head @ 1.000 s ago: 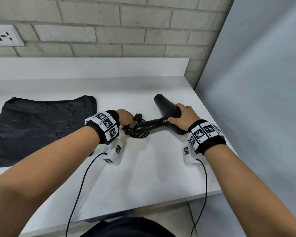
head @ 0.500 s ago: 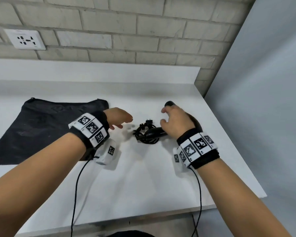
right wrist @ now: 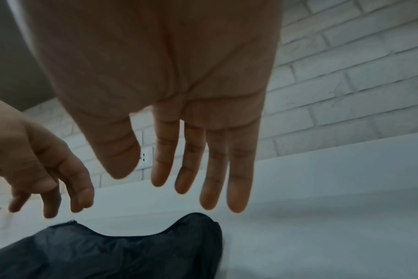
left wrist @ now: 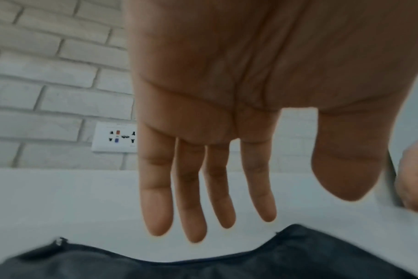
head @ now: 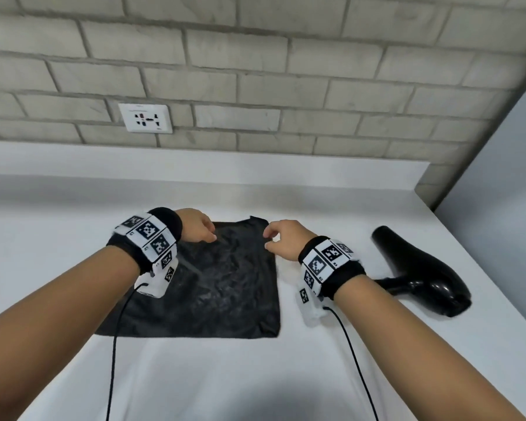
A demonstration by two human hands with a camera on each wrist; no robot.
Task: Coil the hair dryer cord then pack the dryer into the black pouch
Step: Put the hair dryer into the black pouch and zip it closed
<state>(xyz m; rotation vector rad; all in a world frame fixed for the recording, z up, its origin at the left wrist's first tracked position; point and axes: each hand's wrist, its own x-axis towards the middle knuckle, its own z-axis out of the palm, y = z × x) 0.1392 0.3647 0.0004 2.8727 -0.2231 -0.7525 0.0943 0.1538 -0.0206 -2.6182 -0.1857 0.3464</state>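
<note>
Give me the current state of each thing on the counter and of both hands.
Black pouch: flat on the counter, nothing visibly in it; whether the zip is open cannot be told.
Hair dryer: lying on its side right of the pouch, unheld; cord hidden.
Left hand: open above the pouch's far edge, holding nothing.
Right hand: open by the pouch's far right corner, holding nothing.
Wall socket: nothing plugged in.
</note>
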